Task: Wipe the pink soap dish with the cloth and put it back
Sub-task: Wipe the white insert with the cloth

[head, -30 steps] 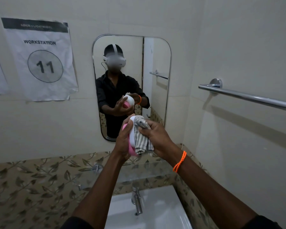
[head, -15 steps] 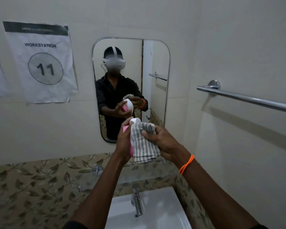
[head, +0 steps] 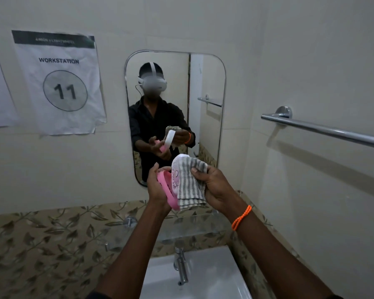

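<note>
Above the basin (head: 214,275), at 12 o'clock from the tap (head: 181,268): your left hand (head: 158,190) grips the pink soap dish (head: 167,190) (light, stiff, likely slippery plastic; hold its rim), while your right hand (head: 216,186) pinches the soft striped cloth (head: 190,182) against it.

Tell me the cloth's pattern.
Grey and white stripes on the cloth, clearest in the head view.
</note>
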